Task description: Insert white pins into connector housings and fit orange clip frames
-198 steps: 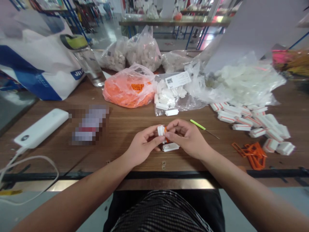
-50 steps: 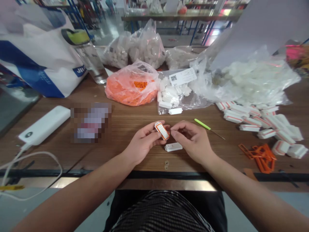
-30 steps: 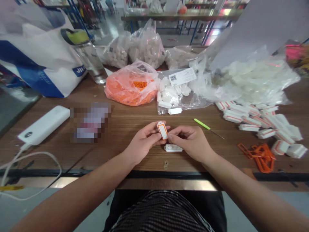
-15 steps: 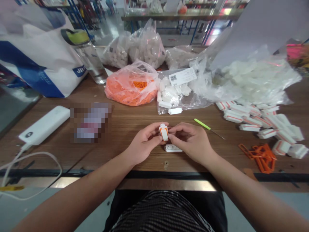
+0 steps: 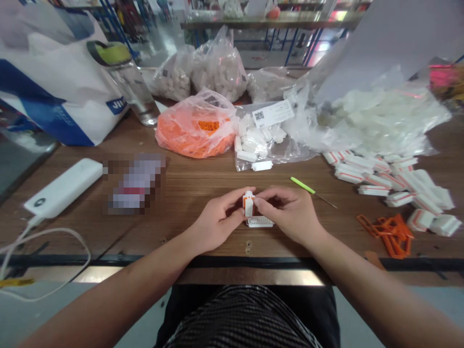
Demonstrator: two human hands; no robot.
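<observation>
Since a second ago, the white housing (image 5: 249,208) has been turned in our fingers: its hole-grid face was toward us, now a plain white side is. Our left hand (image 5: 216,221) grips it between thumb and fingers, just above the tabletop (image 5: 195,181). Our right hand (image 5: 290,211) touches its right edge with bunched fingertips; can't tell if we're pinching or only pressing. An orange frame (image 5: 245,200) shows along the housing's edge; fingers hide the rest. Our read: frame is on, and the turn moves the work from the grid face to the side. Can't tell if it's fully seated.

Just below our hands, a perforated white piece (image 5: 261,222) lies flat on the table, partly behind our right fingers. Beyond the right hand lies a green-handled tool (image 5: 303,185), thin shaft toward us. Further right: loose orange frames (image 5: 397,237) in a tangle, and above them a pile of orange-striped white pieces (image 5: 375,190). Straight ahead, one lone white piece (image 5: 262,166) sits at the front edge of a clear bag (image 5: 286,157); orange bag (image 5: 177,133) left of that.
</observation>
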